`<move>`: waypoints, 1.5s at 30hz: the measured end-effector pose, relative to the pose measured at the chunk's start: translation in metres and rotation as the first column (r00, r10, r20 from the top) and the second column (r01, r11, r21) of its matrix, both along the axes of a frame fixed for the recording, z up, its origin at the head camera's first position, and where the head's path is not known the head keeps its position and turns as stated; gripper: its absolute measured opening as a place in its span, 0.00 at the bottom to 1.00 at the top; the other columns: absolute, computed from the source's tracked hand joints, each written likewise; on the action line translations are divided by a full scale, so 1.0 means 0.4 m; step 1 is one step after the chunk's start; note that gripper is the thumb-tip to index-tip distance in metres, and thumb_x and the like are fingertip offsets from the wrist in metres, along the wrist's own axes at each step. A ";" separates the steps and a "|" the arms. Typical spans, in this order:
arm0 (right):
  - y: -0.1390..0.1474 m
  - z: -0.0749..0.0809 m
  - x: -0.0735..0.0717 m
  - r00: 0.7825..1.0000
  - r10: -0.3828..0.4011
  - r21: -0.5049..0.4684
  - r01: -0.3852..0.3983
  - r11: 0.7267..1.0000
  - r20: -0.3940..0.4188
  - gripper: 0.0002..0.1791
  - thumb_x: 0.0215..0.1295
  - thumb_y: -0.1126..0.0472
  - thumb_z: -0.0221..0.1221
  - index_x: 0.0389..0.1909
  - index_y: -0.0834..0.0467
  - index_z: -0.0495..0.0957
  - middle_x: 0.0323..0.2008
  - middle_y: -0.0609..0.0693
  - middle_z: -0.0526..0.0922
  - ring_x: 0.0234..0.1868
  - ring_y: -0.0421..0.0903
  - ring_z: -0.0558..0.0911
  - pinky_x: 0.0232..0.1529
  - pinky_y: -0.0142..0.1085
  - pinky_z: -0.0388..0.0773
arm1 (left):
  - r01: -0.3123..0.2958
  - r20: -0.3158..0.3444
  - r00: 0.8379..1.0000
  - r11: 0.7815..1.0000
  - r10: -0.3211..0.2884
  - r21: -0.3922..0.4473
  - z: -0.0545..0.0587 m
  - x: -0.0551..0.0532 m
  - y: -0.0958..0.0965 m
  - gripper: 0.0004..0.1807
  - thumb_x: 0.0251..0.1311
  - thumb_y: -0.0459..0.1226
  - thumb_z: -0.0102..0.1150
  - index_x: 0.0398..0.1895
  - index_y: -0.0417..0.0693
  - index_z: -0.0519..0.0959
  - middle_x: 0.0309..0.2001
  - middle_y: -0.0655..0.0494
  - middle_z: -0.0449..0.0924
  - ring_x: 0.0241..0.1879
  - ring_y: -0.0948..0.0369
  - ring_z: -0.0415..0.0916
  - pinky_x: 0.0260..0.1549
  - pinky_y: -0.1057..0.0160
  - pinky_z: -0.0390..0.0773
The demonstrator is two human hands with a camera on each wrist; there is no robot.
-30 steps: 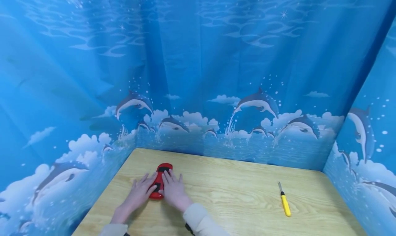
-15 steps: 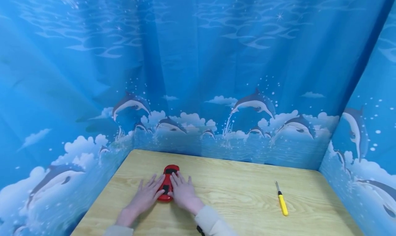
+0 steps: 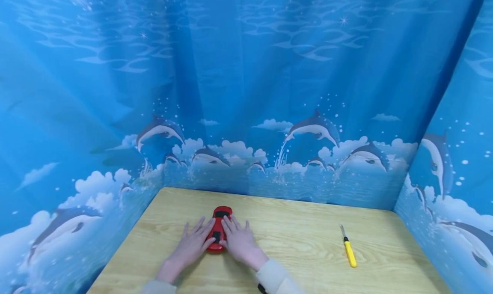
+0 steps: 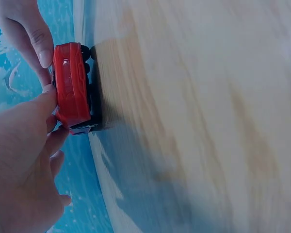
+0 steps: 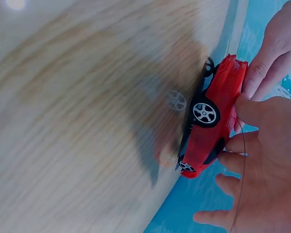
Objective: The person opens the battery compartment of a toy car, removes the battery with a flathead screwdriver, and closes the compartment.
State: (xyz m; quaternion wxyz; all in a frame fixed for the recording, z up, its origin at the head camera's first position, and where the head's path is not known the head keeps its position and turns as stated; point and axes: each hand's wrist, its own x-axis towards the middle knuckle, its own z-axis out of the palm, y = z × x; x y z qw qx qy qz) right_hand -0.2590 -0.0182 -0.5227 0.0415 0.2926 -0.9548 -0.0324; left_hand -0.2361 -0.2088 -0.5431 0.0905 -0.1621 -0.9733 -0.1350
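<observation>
A red toy car (image 3: 217,226) with dark windows stands on its wheels on the wooden table, toward the left. My left hand (image 3: 192,246) lies along its left side, fingers straight and spread, thumb at the rear of its top. From the other side my right hand (image 3: 241,243) touches it in much the same way, its fingertips on the upper surface. The left wrist view shows the car's red rear end (image 4: 72,82) between both hands. In the right wrist view, silver-spoked wheels (image 5: 204,112) show on its side, and a thin dark strand crosses my right palm.
A screwdriver-like tool with a yellow handle (image 3: 349,253) lies on the right part of the table (image 3: 285,238). Blue curtains (image 3: 246,93) printed with dolphins hang behind the table and on both sides.
Both hands and the toy car between them have slid to the right across the table. The head view has turned slightly; the yellow-handled tool stays where it lay.
</observation>
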 end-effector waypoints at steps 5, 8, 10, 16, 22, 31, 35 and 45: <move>0.031 0.003 -0.001 1.000 -0.008 -0.019 0.008 1.000 0.022 0.36 0.75 0.38 0.49 0.77 0.51 0.62 0.78 0.45 0.59 0.78 0.49 0.58 0.71 0.60 0.64 | 0.008 0.017 1.000 1.000 -0.008 0.005 0.000 -0.006 0.026 0.31 0.74 0.49 0.52 0.74 0.43 0.67 0.73 0.46 0.68 0.75 0.43 0.57 0.70 0.27 0.49; 0.046 0.002 -0.005 0.999 -0.009 -0.030 0.010 1.000 0.034 0.36 0.76 0.38 0.48 0.78 0.52 0.61 0.78 0.46 0.59 0.78 0.49 0.58 0.71 0.60 0.63 | 0.010 0.022 1.000 1.000 -0.010 0.011 0.001 -0.010 0.040 0.32 0.74 0.50 0.52 0.75 0.44 0.67 0.73 0.46 0.67 0.76 0.43 0.57 0.70 0.27 0.48; 0.056 0.000 -0.007 0.999 -0.009 -0.038 0.011 0.999 0.039 0.36 0.75 0.38 0.49 0.77 0.52 0.62 0.78 0.46 0.59 0.78 0.50 0.58 0.71 0.61 0.63 | 0.013 0.022 1.000 1.000 -0.014 0.012 0.002 -0.013 0.049 0.32 0.74 0.50 0.52 0.75 0.44 0.66 0.73 0.47 0.68 0.76 0.43 0.56 0.70 0.27 0.48; 0.088 0.004 -0.007 0.998 -0.011 -0.063 0.015 0.998 0.057 0.36 0.75 0.39 0.50 0.77 0.53 0.63 0.78 0.48 0.60 0.78 0.52 0.58 0.71 0.63 0.61 | 0.038 0.017 0.999 0.999 -0.038 0.010 0.008 -0.019 0.075 0.32 0.74 0.50 0.53 0.74 0.43 0.68 0.72 0.47 0.69 0.75 0.42 0.58 0.69 0.26 0.50; 0.118 0.013 -0.002 0.995 -0.024 -0.088 0.033 0.996 0.098 0.36 0.75 0.40 0.51 0.77 0.53 0.62 0.78 0.48 0.59 0.79 0.52 0.57 0.72 0.64 0.58 | 0.052 0.031 0.998 0.999 -0.052 0.014 0.007 -0.022 0.101 0.33 0.73 0.51 0.53 0.75 0.44 0.67 0.73 0.47 0.68 0.75 0.42 0.58 0.69 0.26 0.49; 0.163 0.010 0.000 0.995 -0.025 -0.109 0.035 0.993 0.095 0.36 0.74 0.41 0.53 0.76 0.54 0.64 0.78 0.49 0.61 0.78 0.54 0.58 0.72 0.65 0.56 | 0.087 0.039 0.995 0.996 -0.088 0.028 0.016 -0.021 0.138 0.33 0.73 0.52 0.54 0.74 0.44 0.68 0.72 0.47 0.68 0.74 0.42 0.59 0.69 0.26 0.49; 0.183 0.012 0.007 0.996 -0.029 -0.107 0.038 0.993 0.088 0.36 0.74 0.42 0.53 0.76 0.55 0.64 0.77 0.50 0.61 0.78 0.54 0.58 0.72 0.65 0.57 | 0.100 0.045 0.994 0.995 -0.101 0.031 0.019 -0.020 0.157 0.33 0.72 0.52 0.54 0.74 0.44 0.68 0.73 0.47 0.68 0.74 0.42 0.59 0.69 0.25 0.49; 0.241 0.013 0.024 0.997 -0.035 -0.123 0.043 0.991 0.065 0.35 0.74 0.44 0.54 0.75 0.58 0.65 0.77 0.52 0.63 0.78 0.55 0.59 0.71 0.67 0.58 | 0.123 0.053 0.991 0.992 -0.123 -0.002 0.015 -0.025 0.210 0.33 0.72 0.53 0.53 0.75 0.47 0.67 0.74 0.51 0.67 0.75 0.44 0.57 0.70 0.27 0.49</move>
